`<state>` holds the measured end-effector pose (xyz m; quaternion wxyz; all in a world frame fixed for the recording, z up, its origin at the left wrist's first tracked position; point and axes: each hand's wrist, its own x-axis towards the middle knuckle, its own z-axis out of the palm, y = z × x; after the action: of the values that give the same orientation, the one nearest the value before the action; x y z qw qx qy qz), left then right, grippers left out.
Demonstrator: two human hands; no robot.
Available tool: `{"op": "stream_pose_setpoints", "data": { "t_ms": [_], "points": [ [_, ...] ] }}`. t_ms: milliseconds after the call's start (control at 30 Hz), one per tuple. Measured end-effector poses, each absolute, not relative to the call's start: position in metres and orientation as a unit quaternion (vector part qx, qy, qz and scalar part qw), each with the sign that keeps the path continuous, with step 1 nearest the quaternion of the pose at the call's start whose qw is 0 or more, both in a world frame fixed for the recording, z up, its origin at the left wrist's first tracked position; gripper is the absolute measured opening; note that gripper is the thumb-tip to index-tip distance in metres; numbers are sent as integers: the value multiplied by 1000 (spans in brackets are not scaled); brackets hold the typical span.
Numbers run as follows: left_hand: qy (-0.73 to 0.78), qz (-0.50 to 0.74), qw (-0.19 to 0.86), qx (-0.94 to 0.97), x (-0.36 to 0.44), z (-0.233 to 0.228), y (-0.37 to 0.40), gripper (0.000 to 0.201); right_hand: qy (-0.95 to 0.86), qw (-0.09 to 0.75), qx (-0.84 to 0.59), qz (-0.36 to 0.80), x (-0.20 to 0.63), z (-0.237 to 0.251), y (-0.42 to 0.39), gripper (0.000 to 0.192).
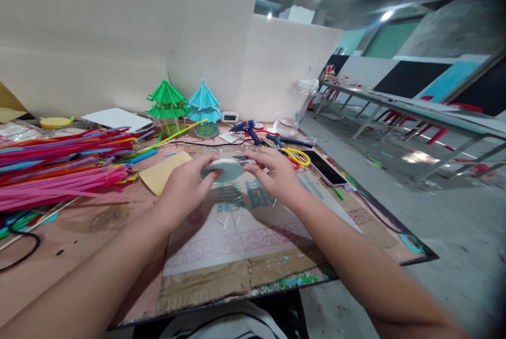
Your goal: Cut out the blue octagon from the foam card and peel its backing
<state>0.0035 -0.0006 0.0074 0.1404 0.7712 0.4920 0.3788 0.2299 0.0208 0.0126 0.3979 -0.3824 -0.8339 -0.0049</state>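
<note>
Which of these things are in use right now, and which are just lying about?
In hand:
left hand and right hand both on the round disc

Lying about:
straws
green pagoda
blue pagoda
glue gun
scissors
phone
tan card

I've got a round tape roll [226, 169], pale teal w/ white rim, held flat-ish just above the cardboard, pinched between both hands approx mid-desk.
</note>
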Motion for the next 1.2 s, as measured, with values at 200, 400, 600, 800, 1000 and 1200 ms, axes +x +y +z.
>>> {"op": "stream_pose_setpoints", "data": {
  "t_ms": [200, 400, 600, 800, 1000, 1200],
  "points": [
    [490, 363, 109, 785, 4, 7, -3, 24, -844, 394, -364, 7, 228, 10, 20, 29],
    [486, 359, 129, 786, 4, 6, -1, 20, -841, 397, -369, 9, 228, 6, 23, 27],
    [485, 385, 195, 760, 5, 7, 2, 21, -812, 430, -393, 42, 228, 11, 23, 26],
    [494, 410, 277, 715, 3, 9, 6, 21, -794, 445, -413, 38, 234, 14, 25, 29],
    [490, 411, 281, 715, 3, 8, 7, 20, -802, 429, -415, 29, 234, 12, 26, 29],
    [480, 411, 272, 726, 3, 6, 7, 19, -827, 406, -389, -25, 233, 13, 23, 30]
  ]
}}
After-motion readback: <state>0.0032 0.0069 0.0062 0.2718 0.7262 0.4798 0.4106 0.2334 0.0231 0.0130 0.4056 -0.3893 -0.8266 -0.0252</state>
